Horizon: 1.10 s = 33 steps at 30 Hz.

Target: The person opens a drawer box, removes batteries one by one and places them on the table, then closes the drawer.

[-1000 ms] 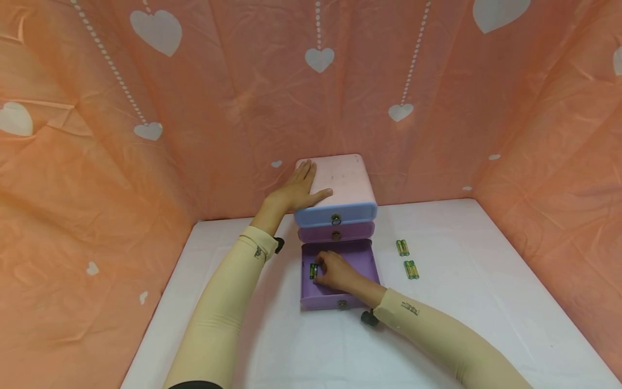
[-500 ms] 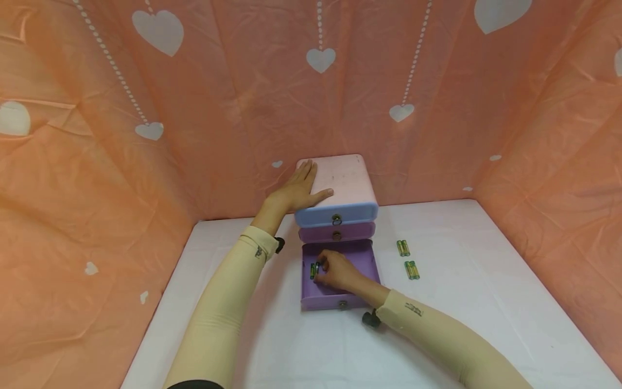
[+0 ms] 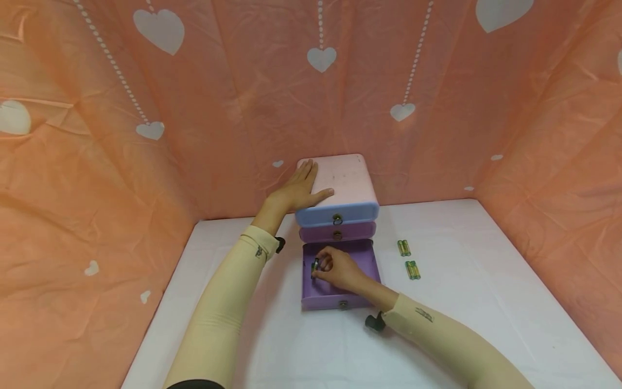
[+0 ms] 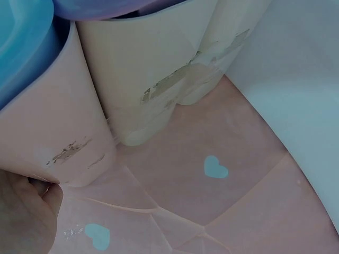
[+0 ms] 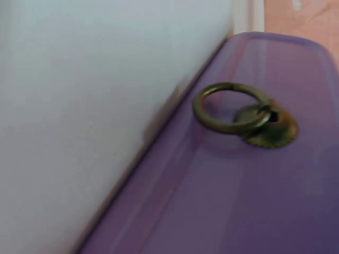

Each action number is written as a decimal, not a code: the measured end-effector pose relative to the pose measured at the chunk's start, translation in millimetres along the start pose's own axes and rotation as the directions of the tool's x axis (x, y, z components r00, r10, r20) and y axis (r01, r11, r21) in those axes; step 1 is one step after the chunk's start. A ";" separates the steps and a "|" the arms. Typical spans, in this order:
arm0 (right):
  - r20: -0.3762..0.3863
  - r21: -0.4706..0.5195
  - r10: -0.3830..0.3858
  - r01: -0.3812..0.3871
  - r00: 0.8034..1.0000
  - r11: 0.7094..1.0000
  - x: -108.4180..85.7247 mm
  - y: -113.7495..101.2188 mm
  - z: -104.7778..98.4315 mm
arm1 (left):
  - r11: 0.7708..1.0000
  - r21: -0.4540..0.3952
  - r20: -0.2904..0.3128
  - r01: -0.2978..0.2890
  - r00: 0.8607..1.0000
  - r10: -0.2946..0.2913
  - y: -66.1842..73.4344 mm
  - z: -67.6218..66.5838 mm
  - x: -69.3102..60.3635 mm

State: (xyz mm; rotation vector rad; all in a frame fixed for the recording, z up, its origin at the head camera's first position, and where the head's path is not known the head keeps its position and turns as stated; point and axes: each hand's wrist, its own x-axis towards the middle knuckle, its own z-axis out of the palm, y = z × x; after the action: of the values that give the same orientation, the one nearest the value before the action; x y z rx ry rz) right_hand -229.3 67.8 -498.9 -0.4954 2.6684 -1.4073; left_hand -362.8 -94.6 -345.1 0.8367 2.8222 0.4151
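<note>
A small pink-topped drawer cabinet (image 3: 345, 175) stands at the back of the table, its lowest purple drawer (image 3: 337, 302) pulled out. My left hand (image 3: 298, 192) rests flat on the cabinet's top, fingers spread. In the left wrist view, part of that hand (image 4: 26, 214) touches the pink casing. Inside the drawer, my right hand (image 3: 337, 268) pinches a green battery (image 3: 316, 263) between thumb and fingers, tilted. A second battery (image 3: 313, 272) lies beside it near the drawer's left wall, partly hidden. The right wrist view shows the drawer's brass ring pull (image 5: 230, 108), but not the hand.
Two pairs of green-and-gold batteries lie right of the drawer, a farther pair (image 3: 404, 248) and a nearer pair (image 3: 412, 270). Above the pulled-out drawer are a blue drawer front (image 3: 316, 217) and a purple one (image 3: 316, 233). An orange curtain (image 3: 233, 135) encloses the white table (image 3: 461, 259).
The pinched battery has tipped up from lying beside the other one and shifted slightly over it, as my right wrist turned a little. My left hand has stayed put.
</note>
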 end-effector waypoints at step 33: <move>-0.015 0.030 -0.115 0.116 0.993 0.993 -59.7 9.1 -59.8 | 1.000 0.006 -0.001 0.010 1.000 -0.010 -1.9 1.9 1.9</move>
State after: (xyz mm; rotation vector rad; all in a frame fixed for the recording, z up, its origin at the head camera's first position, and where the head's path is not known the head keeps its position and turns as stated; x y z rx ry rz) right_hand -188.5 138.8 -476.6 -0.6495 2.6631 -1.4838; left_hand -364.8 -94.6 -347.7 0.8239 2.8289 0.4066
